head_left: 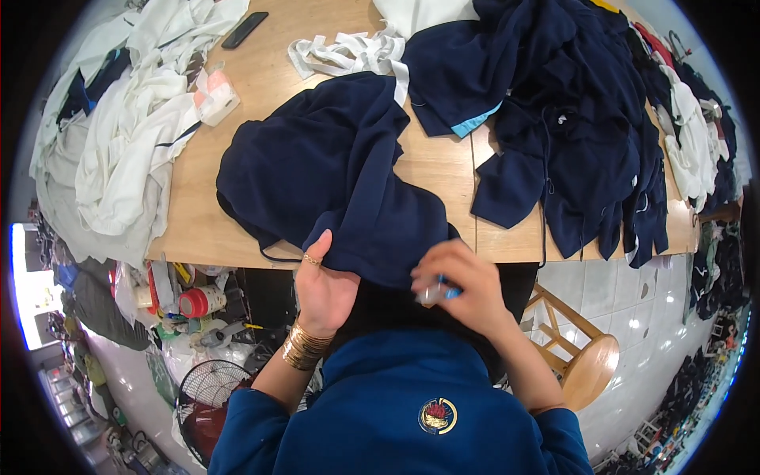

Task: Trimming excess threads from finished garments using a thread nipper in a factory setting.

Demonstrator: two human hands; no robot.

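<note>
Wooden counter (237,198), white tiled floor (633,317) right, wooden stool (582,360) near right. White garments (127,150) heaped far left; dark phone (244,29) far. Navy pile (586,119) far right, white strips (348,51) beside it. Clutter under left edge: red-capped jar (202,301), contents unclear; black fan (210,396) near. Navy garment (332,174) mid-counter, draping over near edge. Left hand (321,289) fingers grasping its hem. Right hand (463,289) fingers clenched around small blue-and-silver tool (439,293) at same hem.

Blue top with round chest emblem, gold bangles, gold ring
</note>
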